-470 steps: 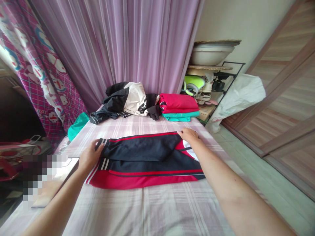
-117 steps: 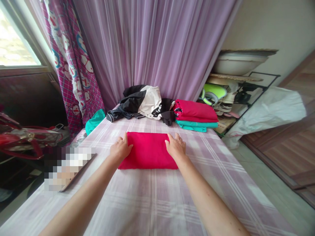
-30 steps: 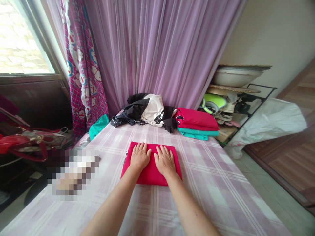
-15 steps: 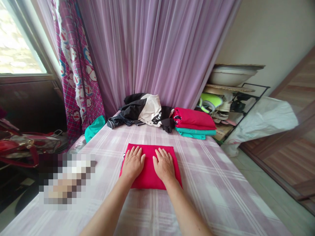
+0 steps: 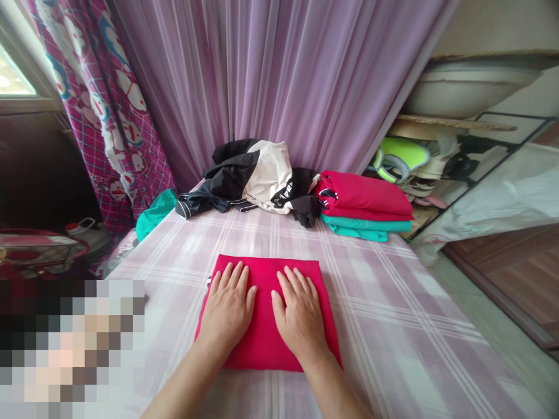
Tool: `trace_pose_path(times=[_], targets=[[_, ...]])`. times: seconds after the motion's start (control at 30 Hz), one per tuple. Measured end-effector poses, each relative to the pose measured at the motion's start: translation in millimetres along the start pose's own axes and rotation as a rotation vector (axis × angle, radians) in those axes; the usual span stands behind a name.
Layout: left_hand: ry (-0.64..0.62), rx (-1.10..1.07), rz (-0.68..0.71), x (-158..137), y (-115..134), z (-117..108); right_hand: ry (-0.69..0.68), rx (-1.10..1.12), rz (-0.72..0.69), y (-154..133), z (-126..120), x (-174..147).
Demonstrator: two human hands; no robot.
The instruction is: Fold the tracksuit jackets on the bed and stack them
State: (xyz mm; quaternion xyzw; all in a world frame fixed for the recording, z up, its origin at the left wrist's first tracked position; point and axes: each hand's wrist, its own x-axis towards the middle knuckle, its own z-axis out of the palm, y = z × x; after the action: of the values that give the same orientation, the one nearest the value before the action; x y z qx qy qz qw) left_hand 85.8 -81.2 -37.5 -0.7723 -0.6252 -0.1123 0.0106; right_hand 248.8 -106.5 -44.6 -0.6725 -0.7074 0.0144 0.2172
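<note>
A red garment [image 5: 266, 326], folded into a flat rectangle, lies in front of me on the checked tablecloth [image 5: 371, 361]. Its left edge shows a bit of black and white striped trim. My left hand [image 5: 229, 305] rests flat on its left half, fingers stretched out and pointing away from me. On the right half lies my right hand [image 5: 301, 311], also flat, thumb spread inward. Both palms press on the cloth, with a strip of red fabric showing between them. Neither hand grips anything.
Behind, a crumpled black and white jacket [image 5: 266, 177] lies beside a stack of folded red clothes [image 5: 367, 195] and teal clothes [image 5: 367, 226]. A teal cloth [image 5: 155, 214] hangs at the left edge. Purple curtains [image 5: 271, 75] close off the back; a rack with a basin [image 5: 471, 87] stands right.
The view has moved closer and lower, so the garment and hands look larger. Both hands remain flat on the red garment, at nearly the same places.
</note>
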Motion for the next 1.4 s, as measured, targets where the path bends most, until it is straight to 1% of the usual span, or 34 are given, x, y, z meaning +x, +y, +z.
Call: trace_pose_path(times=[0.1, 0.17, 0.33, 0.43, 0.6, 0.73, 0.83, 0.93, 1.0, 1.03, 1.1, 1.2, 1.3, 1.33, 1.4], targets=[[-0.01, 0.011, 0.008, -3, -3, 4, 0.008, 0.0, 0.011, 0, 3, -3], [0.007, 0.02, 0.021, -5, -5, 7, 0.022, 0.002, 0.005, 0, 4, -5], [0.109, 0.014, 0.056, -7, -4, 7, 0.147, 0.023, -0.043, -2, 4, -6], [0.117, 0.028, 0.079, -6, -3, 4, 0.172, 0.028, -0.051, -2, 5, -5], [0.092, 0.058, 0.052, -2, 1, -2, 0.14, 0.021, -0.069, 0, 5, -5], [0.097, 0.02, 0.043, -1, 2, -3, 0.108, -0.001, -0.022, -3, 1, -3], [0.113, -0.011, 0.042, -1, 3, -2, 0.062, -0.009, 0.015, -13, -5, 8], [0.11, -0.01, 0.017, 0, 5, -3, -0.004, 0.022, -0.016, -25, -8, 27], [0.088, -0.003, 0.004, 0, 7, -6, -0.072, 0.031, -0.033, -26, -8, 37], [0.069, -0.001, 0.004, 1, 7, -7, -0.103, 0.021, -0.018, -22, -9, 39], [0.027, -0.005, 0.008, 1, 9, -10, -0.142, -0.015, 0.065, -6, -10, 38], [-0.016, -0.012, 0.008, 2, 9, -12, -0.154, -0.03, 0.217, 31, -15, 25], [-0.012, -0.008, 0.008, 3, 8, -11, -0.147, -0.015, 0.257, 60, -26, 11], [-0.006, -0.006, 0.009, 3, 8, -11, -0.146, -0.017, 0.258, 64, -31, 8], [0.001, -0.003, 0.01, 3, 9, -11, -0.102, -0.042, 0.267, 59, -40, 6]])
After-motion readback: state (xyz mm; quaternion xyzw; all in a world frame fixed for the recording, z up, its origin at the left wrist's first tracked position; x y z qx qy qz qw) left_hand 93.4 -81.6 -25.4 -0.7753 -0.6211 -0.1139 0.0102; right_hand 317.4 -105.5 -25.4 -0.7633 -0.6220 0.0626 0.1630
